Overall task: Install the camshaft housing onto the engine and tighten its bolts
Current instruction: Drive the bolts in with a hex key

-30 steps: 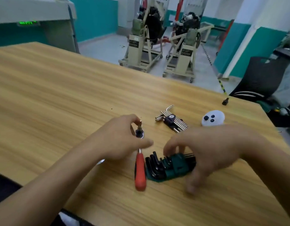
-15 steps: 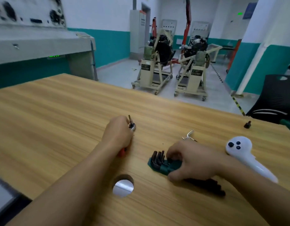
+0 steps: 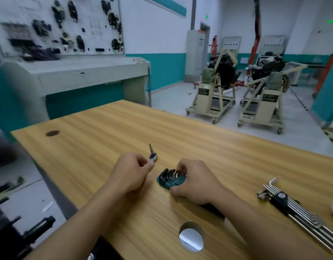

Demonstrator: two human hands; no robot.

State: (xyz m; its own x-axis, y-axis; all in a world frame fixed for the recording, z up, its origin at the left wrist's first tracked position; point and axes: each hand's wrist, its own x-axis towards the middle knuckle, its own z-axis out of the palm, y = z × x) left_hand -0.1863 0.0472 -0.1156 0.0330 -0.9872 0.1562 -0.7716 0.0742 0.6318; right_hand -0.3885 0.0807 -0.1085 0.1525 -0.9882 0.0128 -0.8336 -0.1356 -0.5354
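Left hand [image 3: 131, 173] pinches ratchet [image 3: 152, 157], right hand [image 3: 196, 182] clasps hex-key holder [image 3: 174, 182] (both well inside the table [image 3: 218, 145] edges).

Bright, even light is filling the room, leaving only faint, soft shadows on the pale wood-grain tabletop [image 3: 180, 139] beneath the right hand [image 3: 195, 182]. Motion blur is smearing the left side, where the white wall panel hung with dark parts [image 3: 58, 29] is losing detail, and wide-angle distortion is bowing straight lines toward the edges.

Wooden table [image 3: 199, 139], grey console [image 3: 87, 72], cable hole [image 3: 191, 237]
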